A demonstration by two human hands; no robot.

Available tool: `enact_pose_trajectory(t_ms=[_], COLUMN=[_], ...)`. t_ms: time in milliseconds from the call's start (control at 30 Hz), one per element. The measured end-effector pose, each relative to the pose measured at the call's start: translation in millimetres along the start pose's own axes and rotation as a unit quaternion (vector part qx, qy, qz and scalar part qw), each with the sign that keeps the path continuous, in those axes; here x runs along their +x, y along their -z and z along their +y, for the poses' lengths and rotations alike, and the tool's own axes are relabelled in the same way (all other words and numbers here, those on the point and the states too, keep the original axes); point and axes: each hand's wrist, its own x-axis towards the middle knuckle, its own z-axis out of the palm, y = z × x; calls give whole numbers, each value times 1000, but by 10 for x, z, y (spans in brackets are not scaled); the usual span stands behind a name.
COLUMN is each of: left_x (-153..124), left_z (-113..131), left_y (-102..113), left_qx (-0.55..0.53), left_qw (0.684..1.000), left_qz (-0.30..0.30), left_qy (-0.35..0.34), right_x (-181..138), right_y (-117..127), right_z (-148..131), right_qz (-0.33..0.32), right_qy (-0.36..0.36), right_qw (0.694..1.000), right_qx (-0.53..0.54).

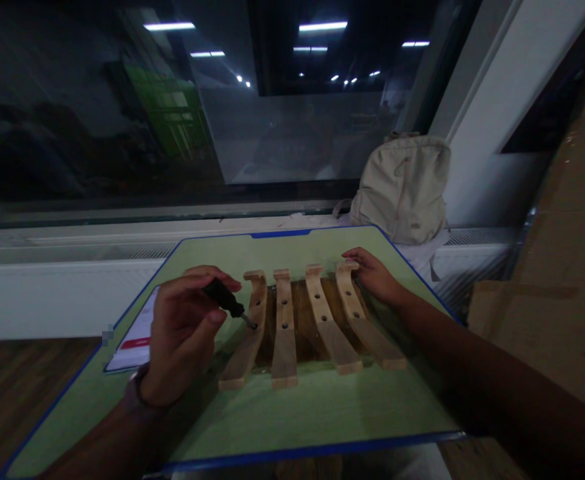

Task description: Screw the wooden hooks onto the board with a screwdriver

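My left hand grips the black handle of a screwdriver between thumb and fingers. Its metal tip reaches the lower hole of the leftmost curved wooden slat. Several such slats lie side by side across a brown board, each with two dark holes or screw heads; I cannot tell which. At the far right, my right hand is closed around the upper hooked end of the rightmost slat. Some of its fingers are hidden behind the wood.
The assembly rests on a light green table with a blue edge. A flat sheet or tablet with a red bar lies at the left. Behind stand a beige backpack, a window and a white radiator. Cardboard is at the right.
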Motion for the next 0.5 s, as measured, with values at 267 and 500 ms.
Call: enact_pose_trajectory(t_ms=[267,500], left_x=[-43,43], left_z=[0,-24], left_y=[29,41], left_qx=[30,2], left_qw=[997,998], left_qz=[31,-25], left_qy=[65,-52], right_x=[-1,-3], right_y=[18,27], right_z=[24,22], right_qz=[-8,-14], right_qy=[14,20], right_qw=[1000,999], right_qx=[1,-31])
